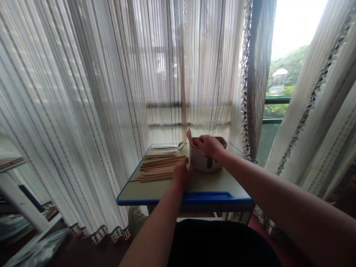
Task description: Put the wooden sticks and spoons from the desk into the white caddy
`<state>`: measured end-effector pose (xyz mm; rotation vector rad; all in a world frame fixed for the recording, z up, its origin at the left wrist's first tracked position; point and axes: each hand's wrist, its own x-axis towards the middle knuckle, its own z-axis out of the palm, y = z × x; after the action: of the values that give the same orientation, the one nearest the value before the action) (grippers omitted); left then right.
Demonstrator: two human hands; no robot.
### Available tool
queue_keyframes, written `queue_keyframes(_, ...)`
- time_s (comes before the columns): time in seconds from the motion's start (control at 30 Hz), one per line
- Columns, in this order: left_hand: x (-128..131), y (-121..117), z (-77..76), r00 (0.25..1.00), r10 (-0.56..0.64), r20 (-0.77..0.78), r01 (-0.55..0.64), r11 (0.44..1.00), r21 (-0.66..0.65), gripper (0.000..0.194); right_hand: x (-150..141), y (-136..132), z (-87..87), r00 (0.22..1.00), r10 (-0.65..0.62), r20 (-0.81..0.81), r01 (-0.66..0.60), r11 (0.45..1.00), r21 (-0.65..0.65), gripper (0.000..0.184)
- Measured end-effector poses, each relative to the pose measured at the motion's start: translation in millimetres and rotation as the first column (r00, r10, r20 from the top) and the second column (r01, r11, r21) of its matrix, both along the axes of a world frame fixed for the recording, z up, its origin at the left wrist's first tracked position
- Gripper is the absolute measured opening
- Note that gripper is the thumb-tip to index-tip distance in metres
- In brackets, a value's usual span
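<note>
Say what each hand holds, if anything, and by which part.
Cannot tell: the right hand is at the box, the left hand at the right ends of sticks.

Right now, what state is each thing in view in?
Container, upright, open-topped
Lying chopsticks, roughly side by side
Standing chopsticks, leaning in the container
Ladle, lying down
Curtains, parted at right
Left hand, at the lying chopsticks' right ends
Right hand, at container's mouth, grip unclear

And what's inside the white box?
Thin sticks poke up at the left end of the white box. The right hand and front wall hide its bottom; I can't tell what's there.
</note>
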<state>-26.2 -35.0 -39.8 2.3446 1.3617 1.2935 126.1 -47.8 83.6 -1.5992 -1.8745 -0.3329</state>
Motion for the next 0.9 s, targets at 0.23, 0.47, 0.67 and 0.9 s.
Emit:
queue_keyframes(0.23,-3.4,-2.7,4.1,0.998,0.049,0.049,-0.051,0.997,0.056,0.030,-10.4,-27.9,-14.0,0.996,0.073,-0.059,-0.060,0.976,0.208,0.023)
queue_keyframes(0.47,-16.8,-16.4,10.9,0.967,0.248,0.058,-0.253,0.963,0.093,0.027,-8.6,-50.2,-95.8,0.968,0.104,-0.228,-0.069,0.986,0.155,0.024)
queue_keyframes(0.67,-38.8,-20.6,6.4,0.886,0.410,-0.215,-0.397,0.912,0.099,0.021,-4.7,-42.7,-117.1,0.981,0.086,-0.173,-0.098,0.993,-0.059,0.024)
queue_keyframes(0.9,-41.2,-24.4,0.6,0.883,0.356,-0.308,-0.366,0.930,0.027,0.024,-3.4,-50.9,-116.8,0.987,0.118,-0.113,-0.132,0.983,-0.128,0.035)
